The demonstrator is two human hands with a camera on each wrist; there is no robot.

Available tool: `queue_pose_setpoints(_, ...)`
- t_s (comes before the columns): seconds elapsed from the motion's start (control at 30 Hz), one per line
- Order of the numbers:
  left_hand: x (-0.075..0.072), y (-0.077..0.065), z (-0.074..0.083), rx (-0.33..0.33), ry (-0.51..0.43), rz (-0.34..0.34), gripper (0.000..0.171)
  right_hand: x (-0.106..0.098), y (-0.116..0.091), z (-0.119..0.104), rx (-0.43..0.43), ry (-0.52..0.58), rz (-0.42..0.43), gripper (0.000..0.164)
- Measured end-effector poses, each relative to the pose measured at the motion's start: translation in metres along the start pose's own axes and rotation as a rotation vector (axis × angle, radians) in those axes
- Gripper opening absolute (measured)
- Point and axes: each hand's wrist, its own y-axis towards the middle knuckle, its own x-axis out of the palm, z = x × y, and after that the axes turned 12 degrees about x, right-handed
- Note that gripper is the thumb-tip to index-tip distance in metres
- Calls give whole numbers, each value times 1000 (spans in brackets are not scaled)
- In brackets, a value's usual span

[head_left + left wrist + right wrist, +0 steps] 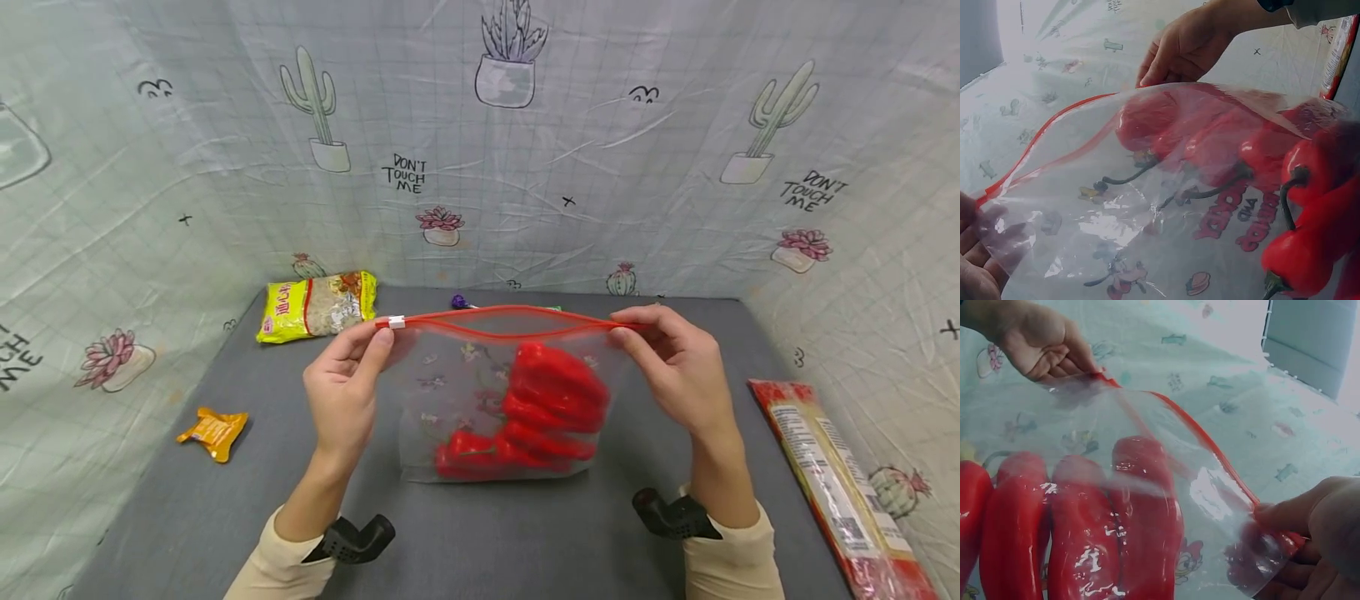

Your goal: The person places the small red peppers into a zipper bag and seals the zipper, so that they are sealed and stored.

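Both hands hold up a clear zip bag [450, 392] with a red zip edge and cartoon prints. Several red peppers [555, 387] with green stems lie inside, mostly toward its right side. At the left end, my left hand [345, 392] pinches the top corner between thumb and fingers, right by the white slider [396, 322]. My right hand [675, 367] pinches the opposite top corner. Between the hands the two red zip strips [510, 310] bow apart, so the mouth gapes. In the right wrist view the peppers [1141, 519] stand side by side behind the film.
A yellow food packet [318, 307] lies at the back left of the grey table [510, 550]. An orange wrapped snack [213, 433] is at the left. A long red-ended packet [840, 483] lies along the right edge. Behind the bag, a small purple item [459, 302] shows. A printed curtain [570, 200] surrounds the table.
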Motion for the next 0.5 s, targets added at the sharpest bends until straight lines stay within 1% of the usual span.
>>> queue_pose_setpoints(0.07,0,0,0,12,11,-7,21,0,0,-3,-26,-9,10,32)
queue_pose_setpoints(0.17,0,-1,0,21,24,-15,20,4,3,-16,-96,-41,28,34)
queue_pose_setpoints(0.27,-1,-1,0,34,32,-10,19,12,10,-32,-201,-111,40,31)
queue_pose_setpoints(0.37,-1,-1,0,51,28,-4,19,25,18,-47,-302,-168,-2,28)
queue_pose_setpoints(0.5,-1,-1,1,71,19,-3,19,50,24,-71,-408,-256,-112,26)
